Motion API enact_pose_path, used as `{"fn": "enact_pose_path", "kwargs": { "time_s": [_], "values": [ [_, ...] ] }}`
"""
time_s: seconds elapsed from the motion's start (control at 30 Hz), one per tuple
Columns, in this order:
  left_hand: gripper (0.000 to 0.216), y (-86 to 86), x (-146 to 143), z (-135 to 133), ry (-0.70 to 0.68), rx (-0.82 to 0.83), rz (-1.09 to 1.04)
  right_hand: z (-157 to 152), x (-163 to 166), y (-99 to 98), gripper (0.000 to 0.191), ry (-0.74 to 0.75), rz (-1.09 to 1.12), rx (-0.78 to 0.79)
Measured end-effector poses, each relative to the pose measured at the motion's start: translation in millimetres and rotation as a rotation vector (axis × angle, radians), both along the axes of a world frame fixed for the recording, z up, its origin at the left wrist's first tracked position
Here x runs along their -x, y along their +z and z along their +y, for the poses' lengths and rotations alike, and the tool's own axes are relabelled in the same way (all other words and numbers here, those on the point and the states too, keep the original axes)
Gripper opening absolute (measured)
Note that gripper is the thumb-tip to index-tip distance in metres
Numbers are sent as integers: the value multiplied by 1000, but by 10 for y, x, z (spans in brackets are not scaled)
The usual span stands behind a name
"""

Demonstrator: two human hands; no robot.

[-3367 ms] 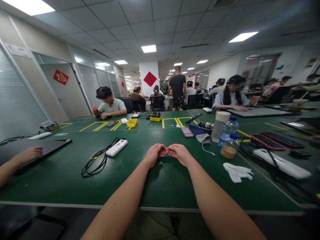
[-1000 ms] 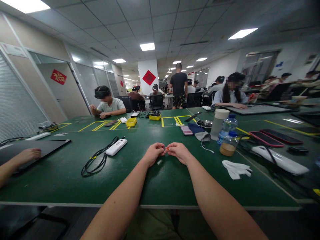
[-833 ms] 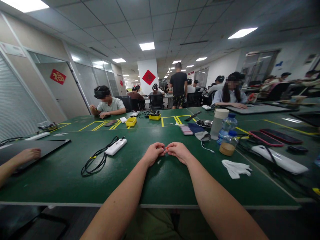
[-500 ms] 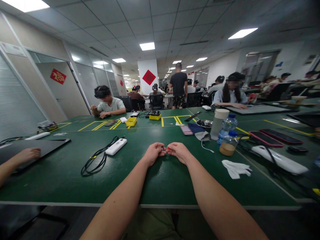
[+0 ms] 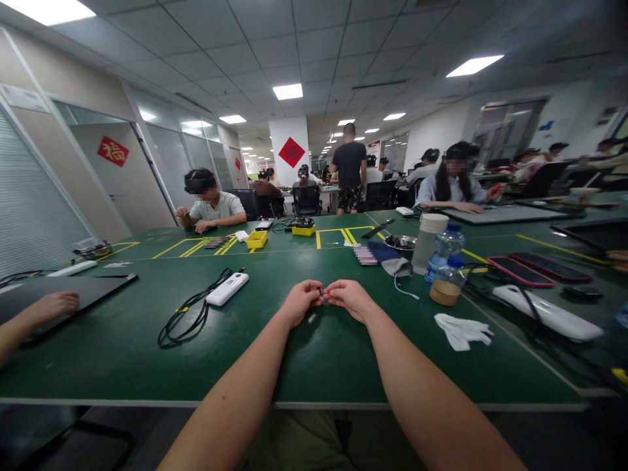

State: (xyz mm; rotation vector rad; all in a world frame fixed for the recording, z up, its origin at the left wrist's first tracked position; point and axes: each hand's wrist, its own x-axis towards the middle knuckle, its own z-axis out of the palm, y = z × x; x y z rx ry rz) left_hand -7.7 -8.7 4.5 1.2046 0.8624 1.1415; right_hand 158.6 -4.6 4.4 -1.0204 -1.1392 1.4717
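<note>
Orange-red colour that showed at the right fingertips half a second ago can no longer be made out clearly, the fingers of the bare right hand [image 5: 352, 299] having shifted a little, while both arms stay almost where they were. Bent inward, that hand meets the bare left hand [image 5: 300, 304] nearly tip to tip. The left is drawn into a pinch with a tiny dark piece [image 5: 322, 293] at its fingertips; whether the right has closed on anything cannot be told. The piece sits between the two hands, just above the smooth dark green tabletop [image 5: 245, 353], too small for its shape to be read. The step in hand looks like fine two-handed fingertip work on this piece, and the next move would seem to call for a steady pinch from the left and small, precise adjustment from the right. To the left, a white rectangular plastic power bank [image 5: 227, 289] lies beside a looped black cable [image 5: 184, 320]; to the right, a crumpled white cloth [image 5: 462, 331], perhaps a glove, lies near a clear plastic bottle with a blue cap and brownish contents [image 5: 446, 291].
</note>
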Motion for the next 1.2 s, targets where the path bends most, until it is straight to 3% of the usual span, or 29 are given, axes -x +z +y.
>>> {"fn": "enact_pose_path", "kwargs": {
  "time_s": [0.17, 0.43, 0.57, 0.73, 0.93, 1.2],
  "values": [
    [26, -27, 4, 9, -15, -75, 35, -4, -3, -16, 17, 17, -17, -41],
    [21, 30, 23, -4, -32, 69, -37, -31, -11, 41, 8, 14, 50, -1],
    [21, 45, 43, -10, -68, 65, -90, -35, -20, 66, 12, 10, 87, 13],
    [20, 73, 20, -51, -45, 50, -50, -34, -14, 58, 3, 5, 56, 18],
    [24, 58, -7, -65, 11, -44, 39, -25, 0, 7, 14, 20, -3, -42],
    [21, 65, -4, -53, -16, 50, -7, -34, -3, 11, 19, 20, 7, -27]
  ]
}}
